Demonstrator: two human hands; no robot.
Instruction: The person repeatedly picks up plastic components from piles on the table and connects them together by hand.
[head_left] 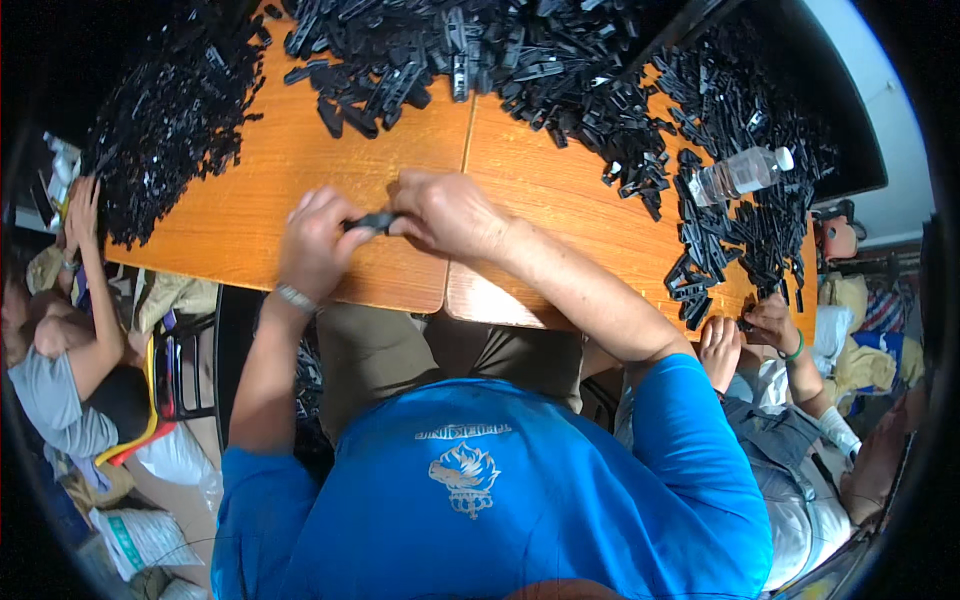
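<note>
Between my two hands is a small black plastic clip-like piece (pixel 376 222), held just above the wooden table (pixel 330 160). My left hand (pixel 318 238), a band on its wrist, pinches one end and is smeared by motion. The fingers of my right hand (pixel 445 212) are closed on the other end and partly cover it. How the piece is put together is too blurred to tell. Beyond my hands, a large heap of long black plastic parts (pixel 460 50) spreads along the far side of the table.
Smaller black parts (pixel 180 130) pile up at the left, and more black pieces (pixel 715 240) lie at the right under a clear plastic bottle (pixel 742 175) on its side. A co-worker's hands (pixel 745 340) work at the right edge; another person's arm (pixel 90 250) reaches in at the left.
</note>
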